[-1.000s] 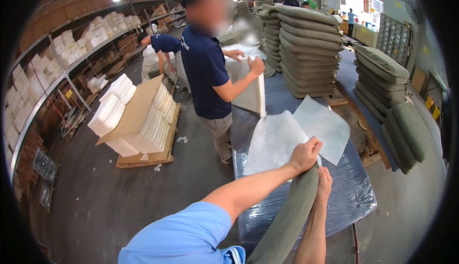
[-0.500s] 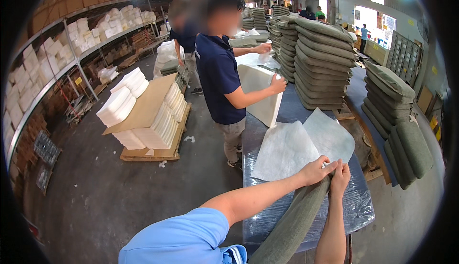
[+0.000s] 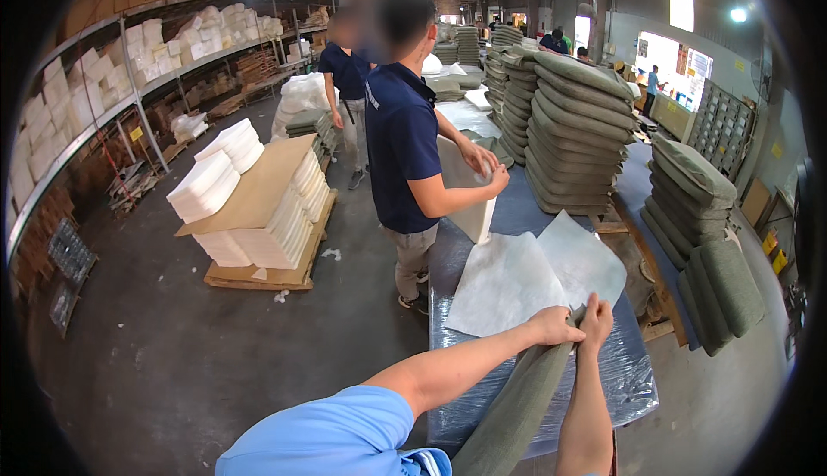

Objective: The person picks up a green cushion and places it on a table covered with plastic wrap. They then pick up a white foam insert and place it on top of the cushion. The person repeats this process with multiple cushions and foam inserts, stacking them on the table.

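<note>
Both my hands grip the far end of a grey-green cushion (image 3: pixel 515 407), which slants up from the lower edge over the table's near end. My left hand (image 3: pixel 554 326) is closed on its left corner. Close beside it, my right hand (image 3: pixel 594 321) pinches the right corner; the fingertips hide the edge they hold. Just beyond my hands, two white sheets of thin fabric lie partly overlapping on the table: a left fabric sheet (image 3: pixel 504 285) and a right fabric sheet (image 3: pixel 586 261). The table (image 3: pixel 624 381) has a blue top wrapped in clear plastic film.
A co-worker in a navy shirt (image 3: pixel 401 131) stands at the table's left side, handling a white foam block (image 3: pixel 469 205). Tall stacks of grey-green cushions (image 3: pixel 573 144) rise beyond the sheets, with another cushion stack (image 3: pixel 689 187) at right. A pallet of white foam pads (image 3: pixel 267 239) stands left.
My hands have shifted slightly left and nearer with the cushion end. The co-worker's hands have come together at the foam block's top. Another person behind has come into clearer view.
</note>
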A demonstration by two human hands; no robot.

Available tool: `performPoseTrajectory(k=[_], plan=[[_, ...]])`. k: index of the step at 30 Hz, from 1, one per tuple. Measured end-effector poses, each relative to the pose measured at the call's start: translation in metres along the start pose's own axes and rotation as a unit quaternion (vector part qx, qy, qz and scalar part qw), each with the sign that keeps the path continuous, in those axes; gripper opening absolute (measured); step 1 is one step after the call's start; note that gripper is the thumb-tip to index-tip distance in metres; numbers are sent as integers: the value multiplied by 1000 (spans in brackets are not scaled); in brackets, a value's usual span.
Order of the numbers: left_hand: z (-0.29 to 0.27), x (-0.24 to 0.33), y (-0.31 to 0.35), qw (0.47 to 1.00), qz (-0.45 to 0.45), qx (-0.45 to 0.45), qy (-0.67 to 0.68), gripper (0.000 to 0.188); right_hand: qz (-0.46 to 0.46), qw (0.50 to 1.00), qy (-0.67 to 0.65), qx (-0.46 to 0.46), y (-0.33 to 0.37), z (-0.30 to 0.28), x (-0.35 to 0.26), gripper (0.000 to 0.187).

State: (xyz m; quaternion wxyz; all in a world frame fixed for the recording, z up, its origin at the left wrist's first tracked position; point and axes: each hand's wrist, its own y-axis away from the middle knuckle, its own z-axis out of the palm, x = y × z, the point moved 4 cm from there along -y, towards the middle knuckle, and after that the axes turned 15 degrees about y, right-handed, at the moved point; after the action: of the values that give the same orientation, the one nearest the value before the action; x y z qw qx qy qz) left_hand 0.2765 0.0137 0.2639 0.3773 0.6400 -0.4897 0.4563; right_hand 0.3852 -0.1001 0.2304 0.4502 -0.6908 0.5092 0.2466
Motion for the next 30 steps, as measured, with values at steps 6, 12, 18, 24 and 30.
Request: performPoseTrajectory(k=[6, 12, 18, 24, 30], plan=[[-10, -15, -4, 998, -15, 51, 27, 57, 153, 971, 34, -182, 149, -46, 201, 29], [-43, -48, -22, 987, -36, 154, -19, 49, 546, 747, -37, -379, 343, -113, 271, 77], [-123, -124, 15, 933, -90, 341, 66, 50, 501, 735, -423, -172, 323, -127, 229, 64], [-121, -150, 89, 731, -154, 493, 446, 21, 376, 870, -317, -27, 147, -150, 242, 60], [-117, -172, 156, 648, -89, 557, 512, 27, 356, 892, -255, -110, 18, -90, 236, 56]])
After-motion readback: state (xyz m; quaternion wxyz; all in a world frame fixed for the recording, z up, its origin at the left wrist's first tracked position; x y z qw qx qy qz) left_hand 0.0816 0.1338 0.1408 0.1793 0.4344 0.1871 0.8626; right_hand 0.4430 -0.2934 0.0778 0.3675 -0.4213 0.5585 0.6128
